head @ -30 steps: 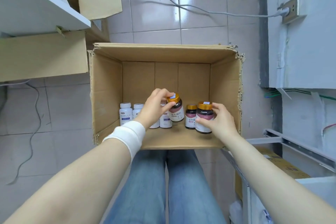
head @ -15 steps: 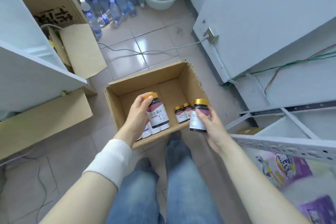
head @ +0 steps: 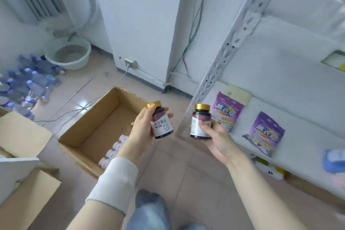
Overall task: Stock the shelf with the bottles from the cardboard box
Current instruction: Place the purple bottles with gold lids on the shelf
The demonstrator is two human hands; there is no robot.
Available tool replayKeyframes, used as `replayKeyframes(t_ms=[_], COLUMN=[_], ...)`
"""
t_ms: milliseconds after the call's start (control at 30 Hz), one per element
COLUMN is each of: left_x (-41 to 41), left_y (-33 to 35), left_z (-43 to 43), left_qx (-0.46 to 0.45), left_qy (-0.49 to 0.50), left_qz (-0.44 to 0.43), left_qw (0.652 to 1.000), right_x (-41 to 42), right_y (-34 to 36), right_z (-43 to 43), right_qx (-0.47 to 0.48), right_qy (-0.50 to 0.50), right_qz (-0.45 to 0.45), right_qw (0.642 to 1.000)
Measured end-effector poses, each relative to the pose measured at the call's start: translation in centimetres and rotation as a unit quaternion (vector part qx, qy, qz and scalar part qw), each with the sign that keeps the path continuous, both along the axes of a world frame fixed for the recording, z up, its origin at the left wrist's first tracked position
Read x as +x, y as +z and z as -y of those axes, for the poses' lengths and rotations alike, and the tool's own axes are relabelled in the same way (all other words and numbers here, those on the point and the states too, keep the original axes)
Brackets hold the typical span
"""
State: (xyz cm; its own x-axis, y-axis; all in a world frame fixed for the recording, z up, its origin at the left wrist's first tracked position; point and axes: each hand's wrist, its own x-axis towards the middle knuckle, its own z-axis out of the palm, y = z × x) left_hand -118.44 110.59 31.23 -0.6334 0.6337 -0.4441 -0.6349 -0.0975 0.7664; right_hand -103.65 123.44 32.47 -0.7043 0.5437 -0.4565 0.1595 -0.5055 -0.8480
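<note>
Left hand (head: 142, 129) grips left-tilted bottle (head: 162, 126); right hand (head: 217, 138) holds upright bottle (head: 197, 123)

Cardboard box (head: 104, 130) left of shelf (head: 302, 115)

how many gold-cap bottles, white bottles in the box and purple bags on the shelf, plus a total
gold-cap bottles: 2, one in the left hand, one in the right hand
white bottles in the box: 4 in view, blurred; the arm may hide more
purple bags on the shelf: 2
total: 8 in view
</note>
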Motion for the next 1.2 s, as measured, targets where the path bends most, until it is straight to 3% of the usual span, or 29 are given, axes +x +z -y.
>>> replayKeyframes(t_ms=[233,600,900,1200], left_x=[17.5,49.2,63.1,69.7], left_y=[5.7,15.3,21.0,25.6], left_z=[-11.4,-24.4,-35.2,-51.0], left_qx=[0.057,0.152,0.203,0.232], left_qy=[-0.172,-0.413,-0.499,-0.477], left_qz=[-0.099,-0.184,-0.239,-0.288], left_qw=[0.978,0.879,0.808,0.797], right_x=[20.4,52.6,65.1,72.8], right_y=[5.7,12.9,16.7,22.1], right_z=[-4.5,-8.4,-16.6,-32.1], right_qx=[0.077,0.148,0.196,0.263], right_qy=[-0.124,-0.348,-0.435,-0.447], right_qz=[-0.019,-0.052,-0.040,-0.021], right_qw=[0.989,0.924,0.878,0.855])
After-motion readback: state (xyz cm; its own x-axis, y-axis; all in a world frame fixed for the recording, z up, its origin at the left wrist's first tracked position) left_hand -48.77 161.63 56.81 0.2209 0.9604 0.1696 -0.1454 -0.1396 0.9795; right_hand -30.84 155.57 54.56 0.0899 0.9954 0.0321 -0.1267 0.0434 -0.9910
